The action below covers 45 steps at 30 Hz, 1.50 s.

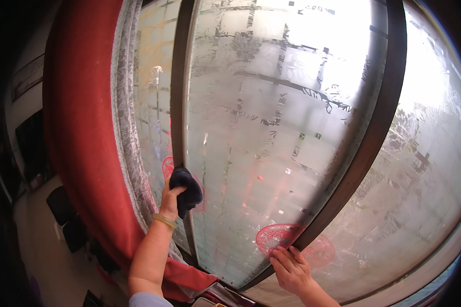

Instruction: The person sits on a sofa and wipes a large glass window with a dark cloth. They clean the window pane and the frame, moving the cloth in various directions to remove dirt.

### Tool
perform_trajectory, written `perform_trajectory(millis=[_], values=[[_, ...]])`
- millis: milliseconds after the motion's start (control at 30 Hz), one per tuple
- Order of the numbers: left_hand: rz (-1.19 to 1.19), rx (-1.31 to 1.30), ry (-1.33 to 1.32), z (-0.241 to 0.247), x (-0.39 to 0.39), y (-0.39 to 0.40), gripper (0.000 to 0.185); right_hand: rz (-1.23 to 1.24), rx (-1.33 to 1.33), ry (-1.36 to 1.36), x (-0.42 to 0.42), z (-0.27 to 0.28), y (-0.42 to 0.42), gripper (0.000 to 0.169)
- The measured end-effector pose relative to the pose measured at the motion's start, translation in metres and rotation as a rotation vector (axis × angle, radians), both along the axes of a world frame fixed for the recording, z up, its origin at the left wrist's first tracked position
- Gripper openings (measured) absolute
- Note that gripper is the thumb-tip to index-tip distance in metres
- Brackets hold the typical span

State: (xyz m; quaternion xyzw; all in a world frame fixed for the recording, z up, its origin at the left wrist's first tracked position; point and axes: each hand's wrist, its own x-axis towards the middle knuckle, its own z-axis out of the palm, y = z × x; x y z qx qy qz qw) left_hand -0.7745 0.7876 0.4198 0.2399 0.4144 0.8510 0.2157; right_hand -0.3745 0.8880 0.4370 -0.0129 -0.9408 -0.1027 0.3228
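Observation:
My left hand (171,197) grips a dark folded cloth (188,192) and presses it against the left dark upright (179,115) of a sliding window. A bangle circles that wrist. Lower right, my right hand (292,270) rests its fingertips on the right dark upright (372,142), fingers apart and holding nothing. Just beyond those fingers is a round red paper-cut style decoration (276,238) on the patterned frosted glass pane (246,153). Another red round decoration (168,167) shows partly at the left upright, next to the cloth.
A red curtain (80,115) and a patterned sheer curtain (128,115) hang on the left, close to my left arm. Red fabric (188,278) lies bunched below the window. Black chairs (67,218) stand on the floor behind the curtain. Another frosted pane (415,184) extends right.

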Motion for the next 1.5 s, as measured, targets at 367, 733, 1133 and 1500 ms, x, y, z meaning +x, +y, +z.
perform_trajectory(millis=[367, 733, 1133, 1500], values=[[0.058, -0.002, 0.124, -0.03, 0.013, 0.019, 0.041, 0.031, -0.009, 0.008, -0.018, -0.016, 0.017, 0.027], [0.031, -0.003, 0.175, -0.013, 0.073, 0.017, 0.04, 0.048, -0.055, 0.013, -0.008, -0.007, 0.009, 0.027], [-0.356, 0.008, -0.023, -0.003, 0.084, -0.006, 0.038, 0.051, -0.146, -0.016, 0.003, 0.008, -0.008, 0.024], [-0.57, 0.011, 0.043, 0.007, 0.125, -0.022, 0.027, 0.074, -0.223, 0.041, 0.015, 0.021, -0.043, 0.024]])
